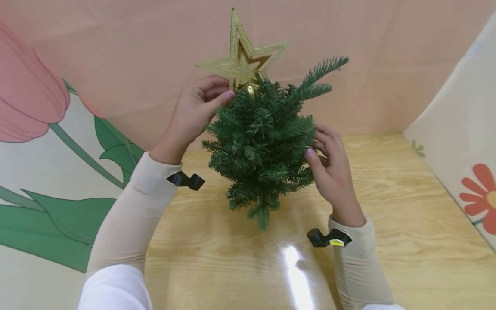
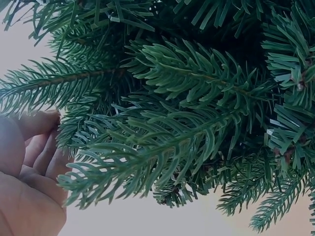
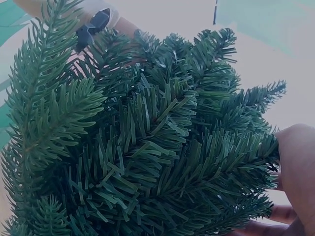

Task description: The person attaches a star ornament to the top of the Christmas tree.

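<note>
A small green artificial Christmas tree (image 1: 263, 142) stands on the wooden table, topped by a glittery gold star (image 1: 242, 64) that leans to the left. My left hand (image 1: 197, 103) is at the upper left of the tree, beside the star's lower point, its thumb and fingers pinching a branch tip. In the left wrist view, needles partly cover that hand (image 2: 34, 172). On the tree's right side, my right hand (image 1: 333, 165) has its fingers curled round the outer branches. The right wrist view shows the thumb of this hand (image 3: 300, 177) against a branch tip, with fingers beneath.
The wooden table (image 1: 387, 215) reaches back to a peach-coloured backdrop (image 1: 155, 38). A panel with a printed tulip (image 1: 27, 86) rises at the left, and one with a red flower (image 1: 480, 198) at the right. One long branch (image 1: 325, 71) sticks out at the upper right.
</note>
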A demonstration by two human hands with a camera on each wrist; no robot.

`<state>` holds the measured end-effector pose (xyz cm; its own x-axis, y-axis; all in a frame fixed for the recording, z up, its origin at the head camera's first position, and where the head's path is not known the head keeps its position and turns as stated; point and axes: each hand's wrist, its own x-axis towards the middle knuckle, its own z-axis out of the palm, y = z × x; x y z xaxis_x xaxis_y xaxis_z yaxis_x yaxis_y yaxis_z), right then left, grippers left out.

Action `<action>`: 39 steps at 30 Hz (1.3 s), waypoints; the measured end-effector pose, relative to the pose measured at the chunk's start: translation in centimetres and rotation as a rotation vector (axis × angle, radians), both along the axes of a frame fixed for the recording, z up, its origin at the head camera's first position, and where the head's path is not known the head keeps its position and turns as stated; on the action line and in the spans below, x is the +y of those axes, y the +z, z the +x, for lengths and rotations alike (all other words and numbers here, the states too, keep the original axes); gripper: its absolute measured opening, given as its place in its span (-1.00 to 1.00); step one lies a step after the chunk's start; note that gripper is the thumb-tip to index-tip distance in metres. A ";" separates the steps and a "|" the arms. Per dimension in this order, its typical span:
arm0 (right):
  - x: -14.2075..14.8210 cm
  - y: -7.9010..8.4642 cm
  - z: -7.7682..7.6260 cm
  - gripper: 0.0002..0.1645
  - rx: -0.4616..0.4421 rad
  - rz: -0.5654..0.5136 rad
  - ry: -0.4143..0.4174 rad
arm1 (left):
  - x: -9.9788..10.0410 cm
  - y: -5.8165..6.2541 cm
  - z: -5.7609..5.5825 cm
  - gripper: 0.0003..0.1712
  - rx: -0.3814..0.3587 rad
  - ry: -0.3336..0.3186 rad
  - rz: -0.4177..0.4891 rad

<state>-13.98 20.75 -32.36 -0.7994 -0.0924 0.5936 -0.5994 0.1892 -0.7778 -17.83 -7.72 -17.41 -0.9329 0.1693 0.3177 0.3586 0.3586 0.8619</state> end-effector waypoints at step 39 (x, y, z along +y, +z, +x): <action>0.2 0.1 0.2 -0.52 -0.032 -0.003 -0.001 | 0.2 0.6 0.6 -0.61 0.017 0.040 -0.176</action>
